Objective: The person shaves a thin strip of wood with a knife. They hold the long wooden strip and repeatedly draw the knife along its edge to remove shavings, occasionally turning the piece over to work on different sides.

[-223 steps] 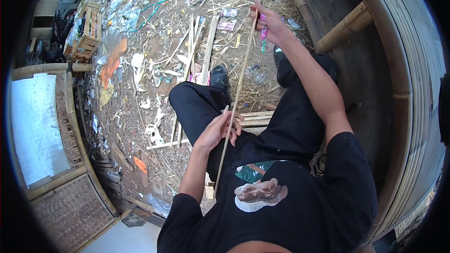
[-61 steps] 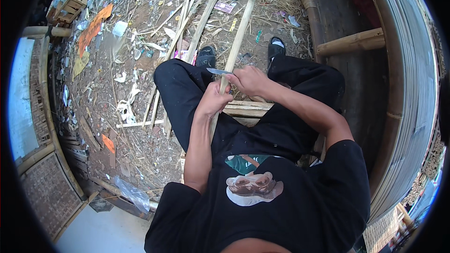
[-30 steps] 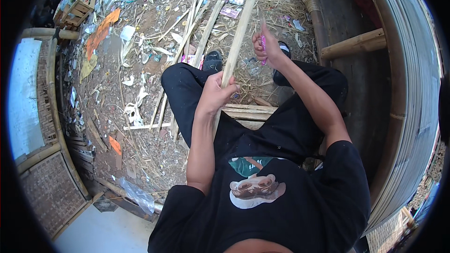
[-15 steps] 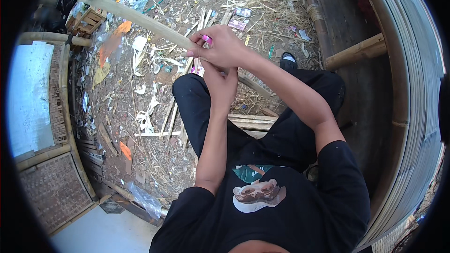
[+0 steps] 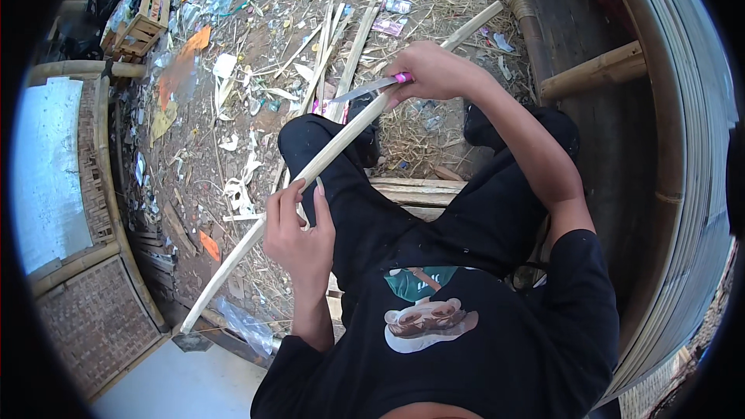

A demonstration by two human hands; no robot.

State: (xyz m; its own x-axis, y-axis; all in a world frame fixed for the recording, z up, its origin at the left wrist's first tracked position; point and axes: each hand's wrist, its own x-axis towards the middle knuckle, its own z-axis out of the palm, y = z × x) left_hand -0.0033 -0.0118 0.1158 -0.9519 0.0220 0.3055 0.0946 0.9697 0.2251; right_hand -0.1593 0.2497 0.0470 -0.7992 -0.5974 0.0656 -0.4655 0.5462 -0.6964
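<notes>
A long pale bamboo strip (image 5: 341, 138) runs slantwise across my lap, from the lower left to the upper right. My left hand (image 5: 299, 225) grips its lower half lightly, thumb and fingertips at the strip's edges. Higher up, my right hand (image 5: 434, 71) is closed around a knife (image 5: 371, 88) with a pink handle. The knife's blade points left and lies close against the strip. The strip's upper end shows beyond my right hand; the fingers under that hand are hidden.
More bamboo strips (image 5: 353, 50) lie on the littered ground (image 5: 256, 70) beyond my knees. A wooden crate (image 5: 145, 12) stands at the far left. Bamboo framing (image 5: 594, 77) rises on my right, and a woven panel (image 5: 97, 306) is at the left.
The strip has swung from pointing up left to slanting down left. My hands, close together before, are now apart: the left came down toward me, the right shifted right with the knife.
</notes>
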